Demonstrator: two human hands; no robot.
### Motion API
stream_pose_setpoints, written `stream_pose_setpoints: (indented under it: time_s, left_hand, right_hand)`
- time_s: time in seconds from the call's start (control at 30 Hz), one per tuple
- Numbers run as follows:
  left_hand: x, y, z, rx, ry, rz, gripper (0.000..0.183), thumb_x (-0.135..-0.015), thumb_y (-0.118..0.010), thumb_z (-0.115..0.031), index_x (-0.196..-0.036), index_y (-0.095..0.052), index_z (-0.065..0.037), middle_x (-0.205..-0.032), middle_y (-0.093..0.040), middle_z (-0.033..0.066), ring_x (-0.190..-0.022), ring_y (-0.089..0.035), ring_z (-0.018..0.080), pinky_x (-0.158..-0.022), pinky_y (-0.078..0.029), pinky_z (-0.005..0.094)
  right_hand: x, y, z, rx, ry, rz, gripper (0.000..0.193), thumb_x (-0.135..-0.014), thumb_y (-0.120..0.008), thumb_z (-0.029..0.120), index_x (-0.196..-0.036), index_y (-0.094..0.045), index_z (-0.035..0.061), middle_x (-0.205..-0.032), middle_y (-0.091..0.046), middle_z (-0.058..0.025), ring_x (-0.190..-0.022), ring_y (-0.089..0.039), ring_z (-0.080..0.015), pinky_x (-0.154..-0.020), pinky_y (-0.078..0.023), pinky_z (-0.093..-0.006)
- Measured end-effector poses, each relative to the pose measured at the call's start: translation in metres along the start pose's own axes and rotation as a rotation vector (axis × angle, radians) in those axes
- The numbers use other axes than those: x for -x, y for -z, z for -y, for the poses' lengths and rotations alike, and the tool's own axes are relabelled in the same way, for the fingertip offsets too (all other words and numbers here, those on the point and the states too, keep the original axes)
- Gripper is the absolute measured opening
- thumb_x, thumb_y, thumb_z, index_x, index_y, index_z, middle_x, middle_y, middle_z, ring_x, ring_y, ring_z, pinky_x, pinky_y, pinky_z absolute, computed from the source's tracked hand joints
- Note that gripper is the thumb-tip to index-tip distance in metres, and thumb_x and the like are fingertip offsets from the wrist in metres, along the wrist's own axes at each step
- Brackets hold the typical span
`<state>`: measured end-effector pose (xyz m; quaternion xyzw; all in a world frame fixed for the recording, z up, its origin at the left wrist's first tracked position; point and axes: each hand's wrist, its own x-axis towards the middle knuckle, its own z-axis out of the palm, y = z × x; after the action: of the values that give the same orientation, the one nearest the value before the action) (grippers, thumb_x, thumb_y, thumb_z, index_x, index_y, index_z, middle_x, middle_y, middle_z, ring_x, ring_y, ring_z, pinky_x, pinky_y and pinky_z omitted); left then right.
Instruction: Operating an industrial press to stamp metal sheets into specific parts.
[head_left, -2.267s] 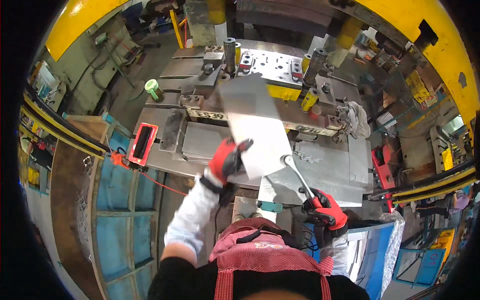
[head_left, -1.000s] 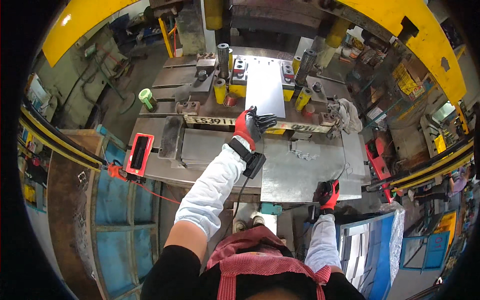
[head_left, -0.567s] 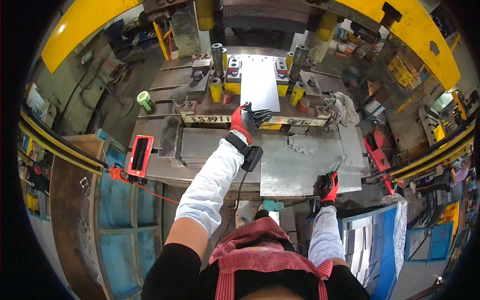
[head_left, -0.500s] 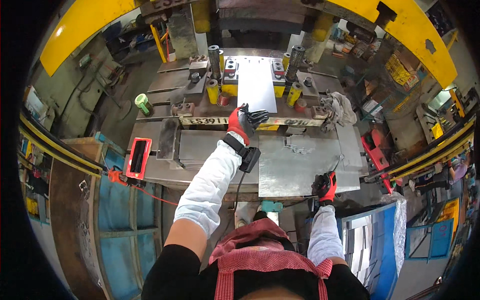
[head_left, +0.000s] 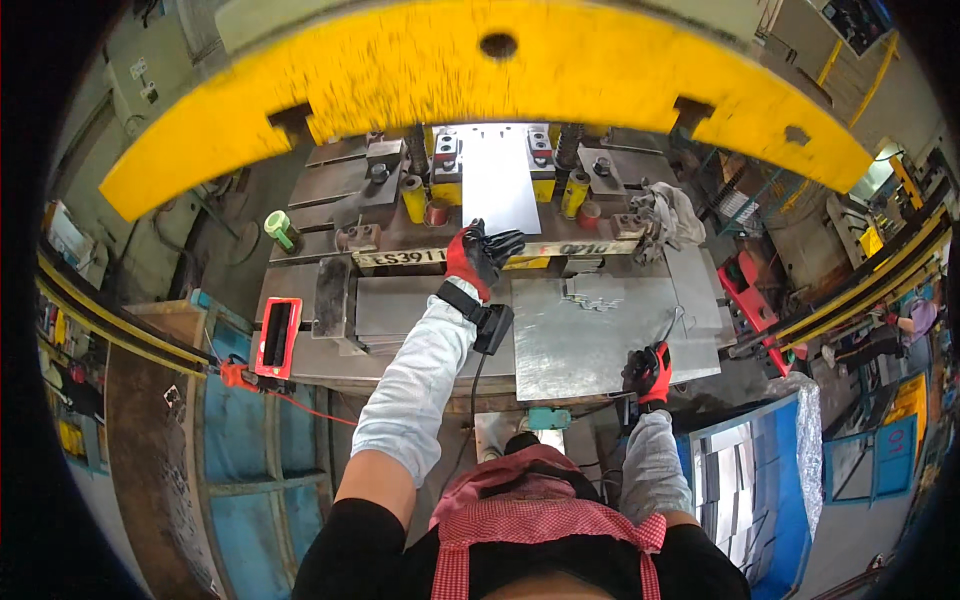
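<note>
My left hand (head_left: pixel 480 258), in a red and black glove, is at the near edge of a bright flat metal sheet (head_left: pixel 500 185). Its fingers stretch to the right and nothing shows in its grip; whether they touch the sheet I cannot tell. The sheet lies between the blocks of a press die (head_left: pixel 400 258). At the right, my right hand (head_left: pixel 648 375), gloved alike, is closed around a thin hooked metal rod (head_left: pixel 678 318), whose tip points away from me. This hand is over the near right part of a grey metal plate (head_left: pixel 570 350).
A yellow press beam (head_left: pixel 600 70) spans the top. Small metal pieces (head_left: pixel 592 298) lie on the plate. A grey rag (head_left: pixel 668 215), a green-lidded container (head_left: pixel 280 230) and a red tray (head_left: pixel 278 338) are around the die. A blue bin (head_left: pixel 770 480) holds flat metal parts.
The yellow beam has come down across the top of the view. My left hand sits slightly lower and further left in the picture. My right hand keeps its grip on the hooked rod.
</note>
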<state>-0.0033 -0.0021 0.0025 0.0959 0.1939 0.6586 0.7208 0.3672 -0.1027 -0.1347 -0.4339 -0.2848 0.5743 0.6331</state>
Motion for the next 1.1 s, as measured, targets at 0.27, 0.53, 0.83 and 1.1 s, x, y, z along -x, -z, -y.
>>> stream_pose_setpoints:
  time_s: [0.27, 0.53, 0.83, 1.1]
  left_hand:
    - [-0.002, 0.0, 0.007, -0.008, -0.012, -0.021, 0.052, -0.09, -0.032, -0.034, -0.115, -0.037, 0.011, -0.112, -0.049, 0.0331, -0.1, -0.053, 0.045, -0.086, -0.046, 0.0488]
    - [0.01, -0.015, 0.006, -0.131, -0.112, -0.072, 0.056, -0.091, -0.031, -0.038, -0.115, -0.038, 0.012, -0.111, -0.051, 0.032, -0.096, -0.055, 0.0441, -0.086, -0.046, 0.0478]
    - [-0.015, -0.003, 0.002, -0.086, 0.004, -0.041, 0.043, -0.092, -0.036, -0.033, -0.106, -0.042, 0.007, -0.091, -0.059, 0.0279, -0.08, -0.062, 0.0375, -0.076, -0.051, 0.0443]
    - [-0.001, -0.007, 0.004, -0.15, -0.065, -0.039, 0.054, -0.09, -0.038, -0.038, -0.102, -0.049, 0.013, -0.095, -0.059, 0.0299, -0.081, -0.061, 0.0365, -0.079, -0.05, 0.0417]
  right_hand:
    - [-0.007, 0.012, -0.003, -0.138, -0.034, 0.054, 0.019, -0.08, -0.054, 0.016, -0.078, -0.035, 0.0145, -0.055, -0.042, -0.0034, -0.042, -0.043, -0.0153, -0.036, -0.04, -0.0307]
    - [-0.009, 0.015, -0.009, -0.094, -0.054, 0.062, 0.02, -0.081, -0.054, 0.017, -0.077, -0.035, 0.0136, -0.057, -0.043, -0.0043, -0.042, -0.044, -0.0164, -0.038, -0.043, -0.0328]
    - [-0.016, 0.029, -0.013, 0.259, 0.291, 0.047, 0.023, -0.08, -0.056, 0.01, -0.103, -0.053, 0.0067, -0.071, -0.053, -0.0034, -0.051, -0.048, -0.0137, -0.051, -0.044, -0.0251]
    - [-0.01, -0.179, 0.084, 0.344, 0.257, 0.486, 0.056, -0.079, -0.061, 0.008, -0.131, -0.039, 0.008, -0.083, -0.057, -0.0027, -0.054, -0.045, -0.0079, -0.048, -0.04, -0.022]
